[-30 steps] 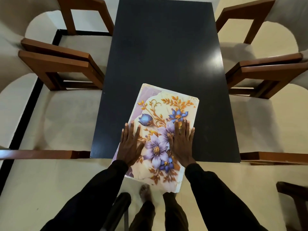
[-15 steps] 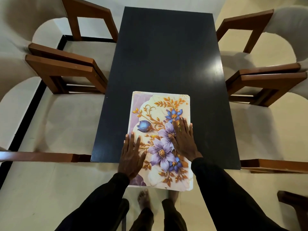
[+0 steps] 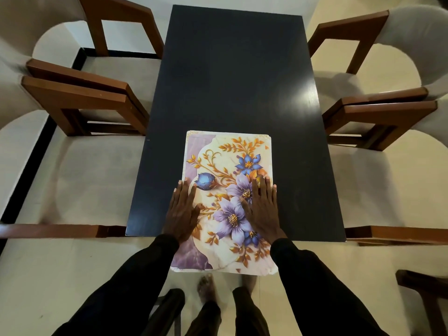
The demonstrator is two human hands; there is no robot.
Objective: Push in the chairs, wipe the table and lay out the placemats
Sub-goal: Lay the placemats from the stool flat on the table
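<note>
Both hands, the left hand [image 3: 181,212] and right hand [image 3: 263,209], press flat with straight fingers, no grip, on the placemat [image 3: 225,151]; it looks thin, light and slippery, overhanging the worktop [image 3: 237,69] at its near edge.

Dark rectangular table [image 3: 237,81], matte black top, glare patch toward right edge, 1 floral placemat [image 3: 223,214] lying flat on near end, long side running away, its near edge overhanging the table's near edge

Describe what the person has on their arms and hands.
Both arms are covered by long, plain black fabric sleeves, the left sleeve and the right sleeve, each ending at the wrist. The left hand and right hand are bare: no gloves, and no rings, watch or markings show.
</note>
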